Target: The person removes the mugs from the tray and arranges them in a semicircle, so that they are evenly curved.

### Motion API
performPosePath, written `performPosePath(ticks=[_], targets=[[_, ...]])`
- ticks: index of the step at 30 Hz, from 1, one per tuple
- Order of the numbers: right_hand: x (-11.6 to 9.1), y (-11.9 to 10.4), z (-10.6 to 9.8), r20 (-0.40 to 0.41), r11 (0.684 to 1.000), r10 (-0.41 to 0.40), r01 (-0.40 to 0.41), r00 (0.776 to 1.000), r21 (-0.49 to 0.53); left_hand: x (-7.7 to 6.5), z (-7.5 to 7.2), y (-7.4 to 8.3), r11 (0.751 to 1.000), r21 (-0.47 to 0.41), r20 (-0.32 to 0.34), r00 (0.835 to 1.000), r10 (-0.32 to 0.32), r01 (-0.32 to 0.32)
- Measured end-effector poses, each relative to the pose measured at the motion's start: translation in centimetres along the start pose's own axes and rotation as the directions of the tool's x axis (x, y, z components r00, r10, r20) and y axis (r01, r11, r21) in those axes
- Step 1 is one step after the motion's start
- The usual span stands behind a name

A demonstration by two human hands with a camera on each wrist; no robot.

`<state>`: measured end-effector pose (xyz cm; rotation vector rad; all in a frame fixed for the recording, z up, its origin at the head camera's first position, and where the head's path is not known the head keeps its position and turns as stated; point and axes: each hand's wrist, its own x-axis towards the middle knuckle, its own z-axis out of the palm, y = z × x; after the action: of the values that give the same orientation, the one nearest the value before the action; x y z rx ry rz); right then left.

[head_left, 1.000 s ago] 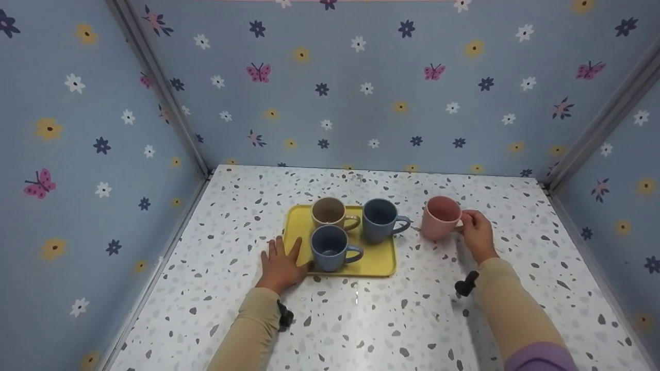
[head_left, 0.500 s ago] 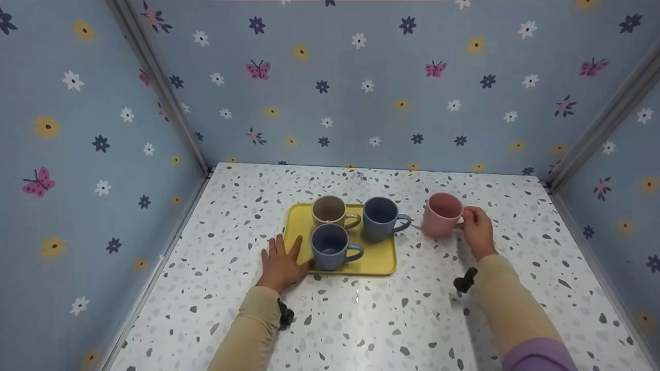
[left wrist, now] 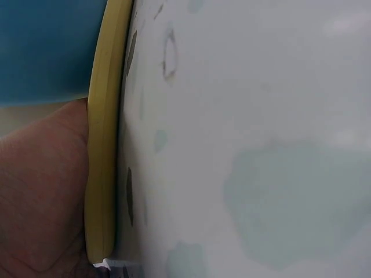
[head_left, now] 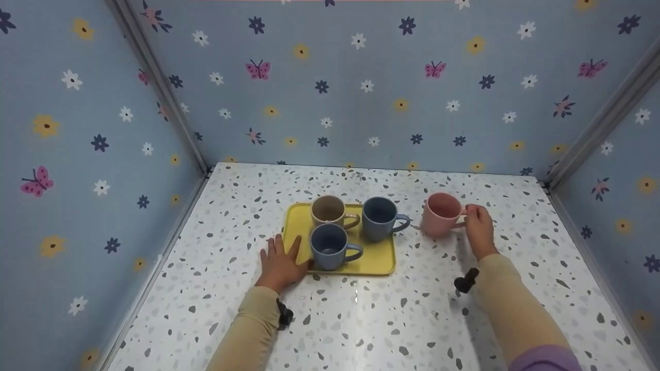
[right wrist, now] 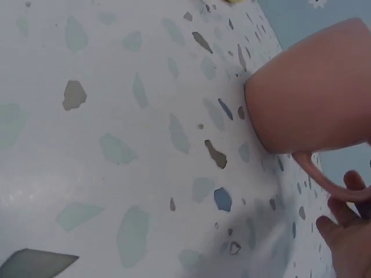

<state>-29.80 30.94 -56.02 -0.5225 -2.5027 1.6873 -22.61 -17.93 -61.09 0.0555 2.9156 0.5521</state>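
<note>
A yellow tray (head_left: 371, 264) holds a beige mug (head_left: 328, 210), a blue-grey mug (head_left: 380, 221) behind right and another blue-grey mug (head_left: 328, 250) in front. My left hand (head_left: 281, 267) lies with spread fingers at the tray's left front corner, thumb close to the front mug. The left wrist view shows that hand against the tray's rim (left wrist: 103, 139). Right of the tray, a pink mug (head_left: 441, 216) stands upright on the table, handle to the right. My right hand (head_left: 479, 232) pinches its handle near the top; the right wrist view shows lower fingers (right wrist: 342, 214) curled beside the handle.
The white speckled table (head_left: 392, 324) carries the tray near its middle. A flowered blue panel (head_left: 361, 103) rises behind, with side panels at left and right. Dark wrist cameras (head_left: 466, 281) sit on both sleeves.
My right hand has shifted slightly right along the pink mug's handle, so more of the handle shows. The mugs, the tray and my left hand keep their places.
</note>
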Motion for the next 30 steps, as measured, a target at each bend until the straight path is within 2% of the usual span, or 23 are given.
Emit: performPosePath(ticks=[4, 10, 14, 19, 26, 30], targets=[[-0.4, -1.4, 0.5, -0.035, 0.999, 0.009, -0.011, 0.999, -0.051, 0.0, 0.2, -0.2, 1.000, 0.007, 0.000, 1.000, -0.001, 0.001], [-1.1, -2.9, 1.4, -0.069, 0.995, -0.080, 0.075, 0.994, -0.069, 0.3, 0.3, -0.3, 1.000, 0.024, 0.009, 1.000, -0.004, 0.004], [-1.6, -3.2, 2.0, -0.083, 0.986, -0.140, 0.132, 0.987, -0.101, 0.3, 0.2, -0.1, 1.000, 0.019, 0.007, 1.000, -0.001, 0.001], [-2.1, -3.3, 2.7, -0.104, 0.965, -0.245, 0.233, 0.964, -0.119, 0.2, 0.2, 0.0, 1.000, 0.018, -0.003, 1.000, 0.001, -0.001], [-2.9, -3.7, 3.8, -0.069, 0.961, -0.270, 0.265, 0.960, -0.080, 0.0, 0.4, -0.1, 1.000, 0.018, -0.017, 1.000, 0.003, -0.002], [-3.1, -3.5, 4.2, -0.069, 0.948, -0.310, 0.303, 0.948, -0.096, -0.1, 0.4, -0.1, 1.000, 0.021, -0.024, 1.000, 0.003, -0.003]])
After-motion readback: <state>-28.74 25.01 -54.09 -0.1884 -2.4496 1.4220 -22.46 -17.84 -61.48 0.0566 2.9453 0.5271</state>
